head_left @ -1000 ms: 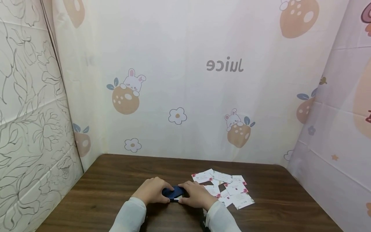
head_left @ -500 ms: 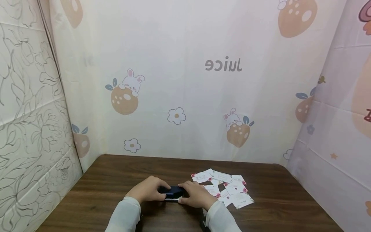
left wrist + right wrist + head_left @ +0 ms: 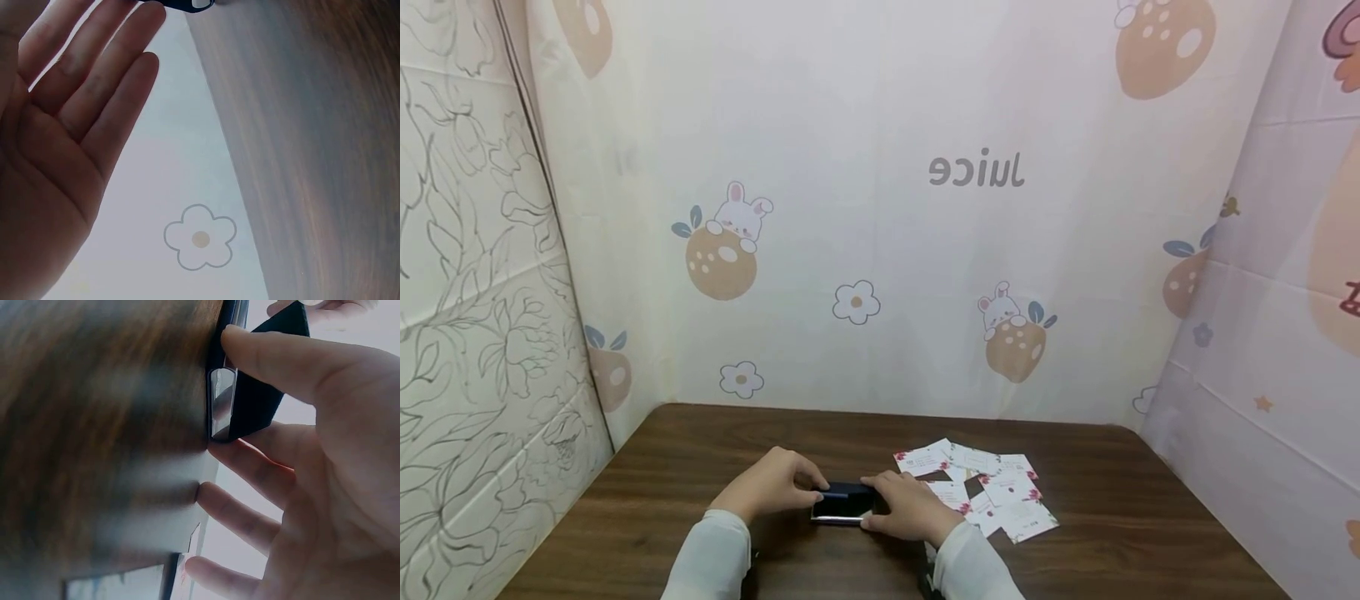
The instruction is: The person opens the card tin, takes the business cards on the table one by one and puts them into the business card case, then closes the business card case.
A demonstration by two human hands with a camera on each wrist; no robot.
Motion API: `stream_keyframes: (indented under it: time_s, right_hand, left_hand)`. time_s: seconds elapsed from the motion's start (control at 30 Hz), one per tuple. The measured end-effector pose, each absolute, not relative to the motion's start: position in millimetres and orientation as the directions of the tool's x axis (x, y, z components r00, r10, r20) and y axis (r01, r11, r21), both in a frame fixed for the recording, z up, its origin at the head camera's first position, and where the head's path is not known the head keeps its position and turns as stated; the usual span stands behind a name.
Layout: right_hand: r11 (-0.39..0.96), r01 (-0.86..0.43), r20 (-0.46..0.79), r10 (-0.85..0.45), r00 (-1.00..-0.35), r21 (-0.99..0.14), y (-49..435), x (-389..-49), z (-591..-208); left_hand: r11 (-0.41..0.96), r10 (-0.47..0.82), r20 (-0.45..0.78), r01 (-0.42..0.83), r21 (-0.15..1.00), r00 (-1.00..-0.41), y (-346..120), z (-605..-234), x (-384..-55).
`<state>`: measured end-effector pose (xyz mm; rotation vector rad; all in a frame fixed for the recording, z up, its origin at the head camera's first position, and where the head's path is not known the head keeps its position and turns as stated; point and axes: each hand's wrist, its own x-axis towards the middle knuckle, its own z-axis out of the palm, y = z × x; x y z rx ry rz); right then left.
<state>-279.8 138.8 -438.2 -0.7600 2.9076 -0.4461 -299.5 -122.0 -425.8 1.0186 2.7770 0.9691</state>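
Note:
A dark blue card case (image 3: 848, 498) with a shiny metal front edge lies on the table between both hands. Its dark flap (image 3: 265, 394) is tilted up from the metal-sided base (image 3: 223, 403), seen in the right wrist view. My right hand (image 3: 912, 507) grips the right end, thumb at the front and fingers behind. The thumb and forefinger of my left hand (image 3: 772, 485) pinch the flap at its left end. In the left wrist view, the left hand's other fingers (image 3: 115, 87) are stretched out, and only a dark corner of the case shows. The inside of the case is hard to see.
Several white cards with pink flower corners (image 3: 1028, 520) lie spread and overlapping just right of the right hand. The brown wooden table (image 3: 1112, 508) meets a patterned cloth wall (image 3: 865, 367) at the back, with more cloth at both sides.
The case's flap has gone from lying flat to tilted up. My left hand has moved left and slightly up; the right hand has kept its place on the case.

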Motion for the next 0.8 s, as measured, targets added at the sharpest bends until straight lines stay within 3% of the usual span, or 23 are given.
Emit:
stream_keyframes:
  time_s: [0.27,0.8]
  right_hand:
    - [0.849,-0.450,0.006,-0.467,-0.884,-0.275,140.4,-280.6,-439.8]
    - [0.875,-0.404,0.017,-0.415,-0.910,-0.267,142.0,-280.9,-439.8]
  left_hand:
    - [0.575,0.560,0.251,0.589,0.568,-0.789,-121.7,-426.8,-301.6]
    - [0.676,0.446,0.411,0.600,0.427,-0.795,-114.5,-426.4,-300.0]
